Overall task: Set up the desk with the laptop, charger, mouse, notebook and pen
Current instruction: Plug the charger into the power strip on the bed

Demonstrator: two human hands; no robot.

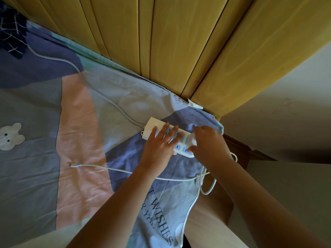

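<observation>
**Q:** What's the biggest thing in front of you?

**Me:** A yellow wooden headboard [179, 42] of vertical planks across the top of my view. Below it, a patchwork bedsheet [53, 104] in blue, grey, purple and pink, printed lettering near my arms, a small white bear patch [10, 136] far left. Dark navy cloth [10, 29] in the top left corner. Pale wall [286, 113] to the right.

**Q:** Where is the charger?

**Me:** Near the bed's right corner, close under the headboard. A white power strip [154, 127] with blue sockets lies on the sheet, its grey cord [100, 97] running off up and left. The white charger plug [192, 141] sits at the strip's right end, under my right hand. Cannot tell if it's seated in a socket.

**Q:** Your hands?

**Me:** Left hand [161, 145]: flat, fingers spread wide, pressed on top of the strip, gripping nothing. Right hand [209, 145]: curled around the charger plug, fingertips against the strip's edge.

**Q:** And the cable?

**Me:** The thin white charger cable [114, 170] loops off the bed edge below my right wrist, then crosses left under my left forearm. Its small connector tip [72, 165] lies loose on the pink panel, well apart from the strip.
</observation>
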